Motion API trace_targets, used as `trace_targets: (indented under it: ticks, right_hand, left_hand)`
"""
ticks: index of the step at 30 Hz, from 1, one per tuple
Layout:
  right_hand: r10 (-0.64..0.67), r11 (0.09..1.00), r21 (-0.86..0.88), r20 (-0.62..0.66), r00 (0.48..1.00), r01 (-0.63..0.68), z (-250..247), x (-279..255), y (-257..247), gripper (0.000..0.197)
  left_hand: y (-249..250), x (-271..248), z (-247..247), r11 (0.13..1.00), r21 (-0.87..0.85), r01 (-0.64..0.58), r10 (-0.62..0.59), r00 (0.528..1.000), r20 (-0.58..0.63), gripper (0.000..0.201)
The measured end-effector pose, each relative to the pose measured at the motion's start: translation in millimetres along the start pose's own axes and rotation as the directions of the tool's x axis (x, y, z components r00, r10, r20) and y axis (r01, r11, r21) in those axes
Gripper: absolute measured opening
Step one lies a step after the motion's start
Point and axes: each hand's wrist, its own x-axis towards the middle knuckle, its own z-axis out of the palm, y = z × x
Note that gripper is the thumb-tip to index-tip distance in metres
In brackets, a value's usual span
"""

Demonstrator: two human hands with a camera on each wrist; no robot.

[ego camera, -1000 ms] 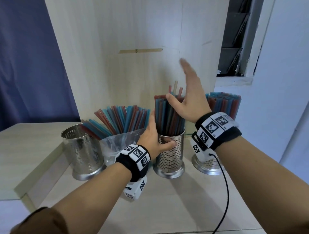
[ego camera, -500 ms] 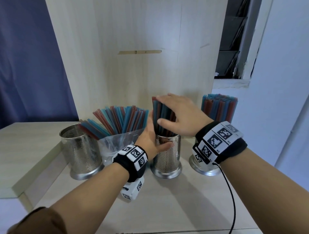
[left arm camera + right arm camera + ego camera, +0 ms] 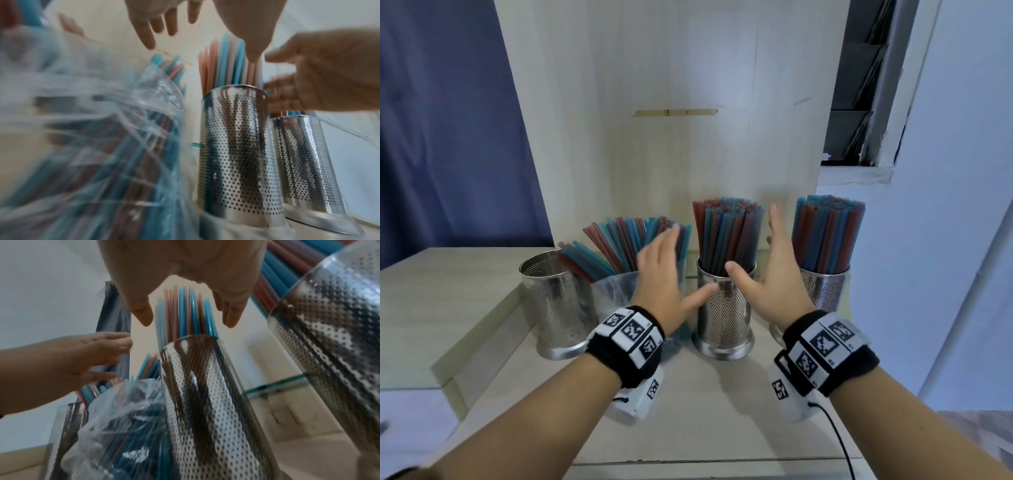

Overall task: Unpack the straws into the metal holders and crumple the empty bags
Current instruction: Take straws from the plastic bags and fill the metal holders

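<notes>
Three perforated metal holders stand in a row on the tabletop. The left holder [image 3: 558, 301] is empty. Upright red and blue straws [image 3: 726, 233] fill the middle holder [image 3: 724, 322] [image 3: 232, 138] [image 3: 205, 394], and the right holder [image 3: 825, 291] is just as full. Between the left and middle holders leans a clear plastic bag [image 3: 616, 291] [image 3: 102, 129] with straws [image 3: 626, 236] fanning out of its top. My left hand [image 3: 664, 277] is open in front of the bag, its thumb close to the middle holder. My right hand [image 3: 774, 277] is open to the right of that holder, and neither hand holds anything.
A pale wooden panel [image 3: 671, 102] rises right behind the holders. A raised wooden ledge [image 3: 448, 291] lies to the left, with a blue curtain [image 3: 448, 120] behind it. A white wall [image 3: 945, 205] closes the right side. The wrist camera cable [image 3: 839, 442] hangs over the tabletop's front.
My right hand has lifted off the tops of the middle holder's straws. My left hand has let go of that holder. Both now hover open on either side of it.
</notes>
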Motion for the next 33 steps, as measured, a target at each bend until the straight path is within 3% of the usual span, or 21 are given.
trace_targets:
  ticks: [2, 6, 8, 13, 18, 25, 30, 33]
  right_hand:
    - [0.061, 0.996, 0.061, 0.037, 0.997, -0.063, 9.4, -6.7, 8.7, 0.1]
    - [0.215, 0.971, 0.089, 0.088, 0.973, -0.222, 30.2, -5.3, 24.3, 0.114]
    - [0.259, 0.956, 0.116, 0.094, 0.961, -0.269, 35.6, -4.3, 27.2, 0.115]
    - [0.364, 0.927, 0.074, 0.069, 0.929, -0.369, 44.9, -7.3, 30.0, 0.092]
    - [0.388, 0.92, 0.033, 0.07, 0.919, -0.391, 46.1, -7.3, 37.4, 0.095]
    - [0.363, 0.931, 0.019, 0.016, 0.931, -0.364, 41.7, -14.4, 37.0, 0.084]
    - [0.358, 0.934, 0.004, -0.01, 0.934, -0.358, 43.0, -15.9, 40.6, 0.09]
    - [0.355, 0.935, -0.007, -0.011, 0.935, -0.355, 42.9, -14.3, 43.7, 0.092]
  left_hand:
    - [-8.8, -10.6, -12.5, 0.993, 0.075, 0.094, -0.081, 0.984, -0.16, 0.095]
    - [-30.1, -28.4, -24.4, 0.938, 0.025, 0.347, -0.309, 0.864, -0.397, 0.092]
    - [-38.4, -32.4, -24.2, 0.901, -0.05, 0.431, -0.413, 0.815, -0.407, 0.096]
    - [-43.2, -28.6, -22.4, 0.731, -0.292, 0.616, -0.682, 0.676, -0.281, 0.112]
    - [-41.3, -12.4, -15.8, 0.711, -0.327, 0.622, -0.689, 0.709, -0.15, 0.135]
    - [-52.8, 22.8, -1.3, 0.781, -0.108, 0.616, -0.621, 0.783, -0.029, 0.15]
    - [-57.0, 34.2, 8.7, 0.763, -0.211, 0.611, -0.637, 0.766, -0.086, 0.16]
    - [-61.8, 38.8, 13.5, 0.722, -0.24, 0.649, -0.672, 0.741, -0.016, 0.167]
